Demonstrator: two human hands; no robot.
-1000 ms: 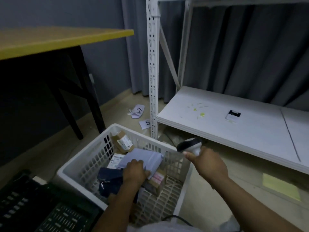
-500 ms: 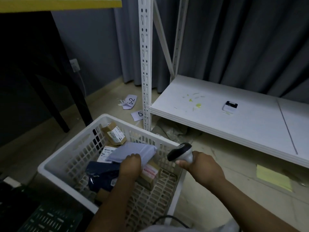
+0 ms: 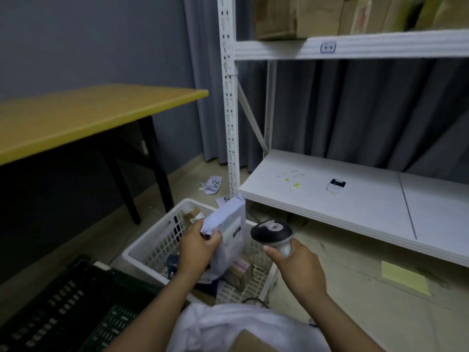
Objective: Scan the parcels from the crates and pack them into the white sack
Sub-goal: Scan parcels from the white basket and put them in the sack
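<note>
My left hand (image 3: 196, 247) grips a pale grey parcel bag (image 3: 229, 224) by its edge and holds it upright above the white crate (image 3: 149, 252), label side turned right. Just right of it, my right hand (image 3: 297, 265) grips a handheld scanner (image 3: 271, 232) whose head faces the parcel. Inside the crate lie a dark blue parcel (image 3: 172, 266) and small brown boxes (image 3: 239, 269), with another brown box (image 3: 194, 215) at the far side. The white sack (image 3: 241, 329) lies open at the bottom centre with a brown box (image 3: 251, 342) in it.
A black crate (image 3: 71, 308) sits at the lower left. A yellow table (image 3: 83, 118) with black legs stands on the left. White shelving (image 3: 355, 194) fills the right, with cardboard boxes (image 3: 299, 13) on its upper shelf. Paper slips (image 3: 213, 185) and a yellow note (image 3: 403, 276) lie on the floor.
My left hand has lifted the grey parcel bag out of the crate and turned it upright. The scanner in my right hand now points at it. The view tilted upward.
</note>
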